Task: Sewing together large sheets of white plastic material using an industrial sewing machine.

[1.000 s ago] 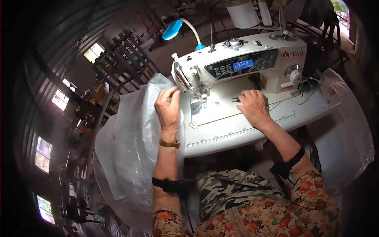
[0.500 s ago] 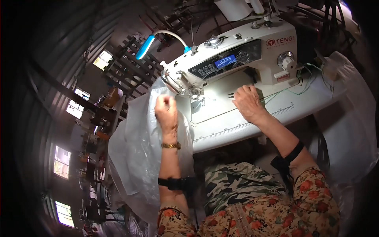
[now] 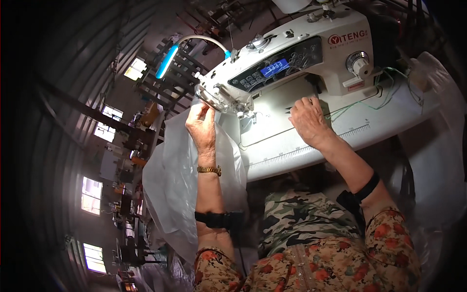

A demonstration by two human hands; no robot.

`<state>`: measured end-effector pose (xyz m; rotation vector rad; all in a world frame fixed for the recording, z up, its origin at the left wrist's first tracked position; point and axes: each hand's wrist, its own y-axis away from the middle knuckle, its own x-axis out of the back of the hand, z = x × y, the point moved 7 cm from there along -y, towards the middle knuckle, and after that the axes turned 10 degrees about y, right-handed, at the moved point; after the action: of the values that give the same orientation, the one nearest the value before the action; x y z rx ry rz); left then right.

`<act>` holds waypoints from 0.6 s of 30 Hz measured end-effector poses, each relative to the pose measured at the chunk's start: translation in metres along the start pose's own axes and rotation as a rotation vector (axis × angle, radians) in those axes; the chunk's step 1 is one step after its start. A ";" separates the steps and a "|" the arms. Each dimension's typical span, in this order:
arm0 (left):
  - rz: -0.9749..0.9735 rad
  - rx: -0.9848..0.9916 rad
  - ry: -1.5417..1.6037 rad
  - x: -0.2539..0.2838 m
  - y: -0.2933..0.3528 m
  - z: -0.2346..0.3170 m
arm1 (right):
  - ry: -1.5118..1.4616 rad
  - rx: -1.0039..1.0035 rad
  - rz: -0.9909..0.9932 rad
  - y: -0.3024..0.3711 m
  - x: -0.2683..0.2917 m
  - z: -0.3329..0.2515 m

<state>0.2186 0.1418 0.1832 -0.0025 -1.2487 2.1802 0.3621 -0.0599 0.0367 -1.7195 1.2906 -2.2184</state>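
A white sewing machine (image 3: 292, 58) with a lit blue display stands on its table in front of me. My left hand (image 3: 201, 129) is raised at the machine's needle end, thumb and fingers pinched together beside the metal thread guides (image 3: 214, 100). Whatever is between those fingertips is too small to make out. My right hand (image 3: 311, 121) rests on the bed under the machine arm, fingers curled around thread snips (image 3: 288, 110). Only the snips' dark, pointed blades show, sticking out to the left; the hand hides the remainder.
Translucent white plastic sheeting (image 3: 177, 180) hangs over the table's left end. More sheeting (image 3: 433, 131) lies at the right. Green thread (image 3: 362, 103) trails across the bed. A blue-headed lamp (image 3: 167, 62) on a bent neck lights the needle area. A ruler scale (image 3: 311, 146) runs along the front edge.
My left hand has risen to the machine's thread guides, its fingers now pinching there. The right hand stays on the bed with the snips. The whole view has shifted slightly.
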 end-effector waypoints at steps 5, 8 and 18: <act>-0.096 -0.081 -0.195 -0.010 -0.003 0.009 | -0.035 0.005 -0.023 0.000 0.006 -0.001; -0.157 -0.033 -0.256 -0.010 -0.003 0.010 | -0.041 0.005 0.003 0.000 0.008 0.000; -0.559 0.475 -0.479 -0.003 0.061 0.037 | -0.181 0.006 -0.028 0.005 0.014 -0.001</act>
<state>0.1791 0.0899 0.1552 0.9878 -0.7863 1.9597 0.3536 -0.0698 0.0443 -1.8961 1.2248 -2.0223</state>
